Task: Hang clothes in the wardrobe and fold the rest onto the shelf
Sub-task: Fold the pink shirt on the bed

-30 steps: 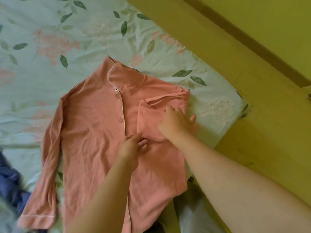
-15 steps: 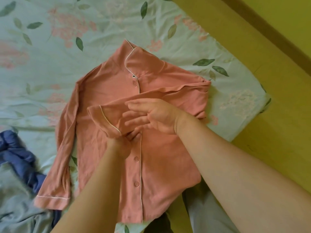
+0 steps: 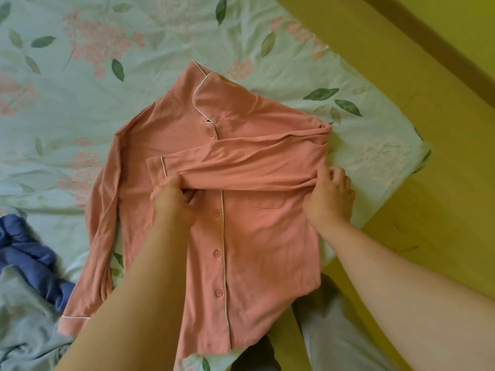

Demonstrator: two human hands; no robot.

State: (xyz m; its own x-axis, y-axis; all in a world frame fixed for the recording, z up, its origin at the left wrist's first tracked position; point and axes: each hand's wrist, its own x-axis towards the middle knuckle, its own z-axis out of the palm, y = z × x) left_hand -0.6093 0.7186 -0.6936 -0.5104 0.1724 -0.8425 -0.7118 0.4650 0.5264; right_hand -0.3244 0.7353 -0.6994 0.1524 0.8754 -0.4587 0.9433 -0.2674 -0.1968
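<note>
Sleeve (image 3: pixel 241 164) now lies flat across the pink pyjama shirt (image 3: pixel 257 236), mid-frame on the floral sheet (image 3: pixel 80 116). Left hand (image 3: pixel 174 195) pinches its cuff end; right hand (image 3: pixel 330 195) seems to pinch the shoulder fold, fingers partly hidden. Risk: uneven tension bunches the fold, skewing the stack.

A salmon-pink shirt (image 3: pixel 257 236) with white piping and a buttoned front lies face up on the bed (image 3: pixel 80 108), collar at the far end. Its folded sleeve (image 3: pixel 241 167) crosses the chest, and the straight sleeve (image 3: pixel 104 210) runs along the side. A crumpled blue garment (image 3: pixel 29 250), perhaps trousers, lies just beside that cuff.
</note>
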